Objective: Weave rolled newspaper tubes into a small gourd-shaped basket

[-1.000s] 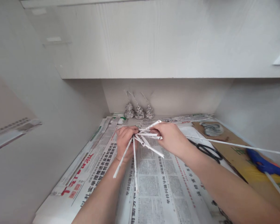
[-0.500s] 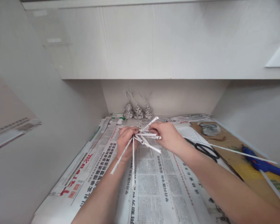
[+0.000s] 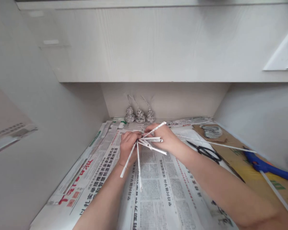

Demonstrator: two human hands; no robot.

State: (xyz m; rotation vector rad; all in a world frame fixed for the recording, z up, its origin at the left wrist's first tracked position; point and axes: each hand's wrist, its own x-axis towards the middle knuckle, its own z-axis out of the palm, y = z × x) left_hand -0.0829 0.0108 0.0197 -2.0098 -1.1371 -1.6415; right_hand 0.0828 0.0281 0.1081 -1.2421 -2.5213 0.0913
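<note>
Head camera view: near the middle of the picture, two bare hands work on a bunch of paper sticks [image 3: 150, 139]. The sticks are rolled up thin and spread out from one spot, like the legs of a spider. Two of them point down, and the others point to the right.

The left hand [image 3: 129, 145] has its fingers bent and pressed together, pinching the spot where the sticks meet. The right hand [image 3: 164, 135] is just beside it, with its fingers bent in behind the sticks. Its fingertips are hidden, so I cannot tell what they pinch.

One long white stick [image 3: 216, 144] runs from near the right hand toward the right side of the picture, over black scissors [image 3: 209, 154]. Its far end is by a blue glue gun [image 3: 266, 166]. The glue gun is on brown cardboard [image 3: 232, 158], and so is a crumpled gray thing [image 3: 212, 131].

Newspaper [image 3: 153, 198] with black and red writing is spread out under the hands. Behind the hands, three little round paper shapes [image 3: 140, 116] with thin tails stand in a row. More thin sticks [image 3: 192, 121] lie in a pile to the right of them.
</note>
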